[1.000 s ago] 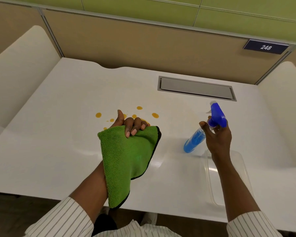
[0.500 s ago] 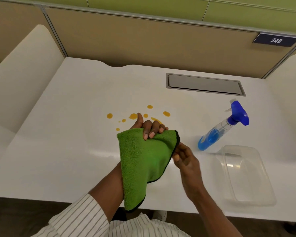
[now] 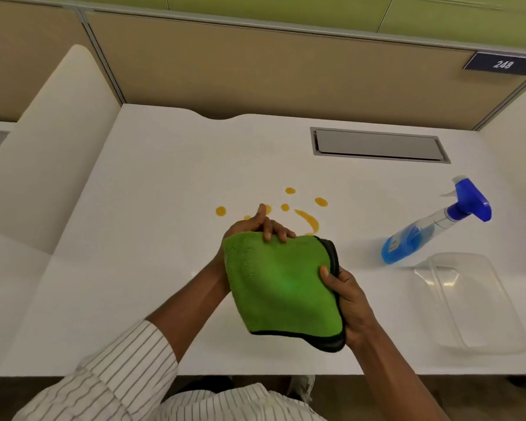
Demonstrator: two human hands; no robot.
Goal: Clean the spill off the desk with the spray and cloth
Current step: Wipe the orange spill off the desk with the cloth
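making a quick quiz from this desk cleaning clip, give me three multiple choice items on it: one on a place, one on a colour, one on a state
1. Where does the blue-capped clear spray bottle stand?
A. on the white desk, right of the orange spill drops
B. inside the clear plastic tray
C. in the right hand

2. What colour is the fluffy cloth?
A. yellow
B. green with a black edge
C. white

3. How is the cloth held?
A. lying flat on the spill
B. by one hand only
C. by both hands above the desk

Answers:
1 A: the bottle stands free on the desk, beside the tray.
2 B: green pile, dark trim.
3 C: the left hand grips its top, the right hand its side.
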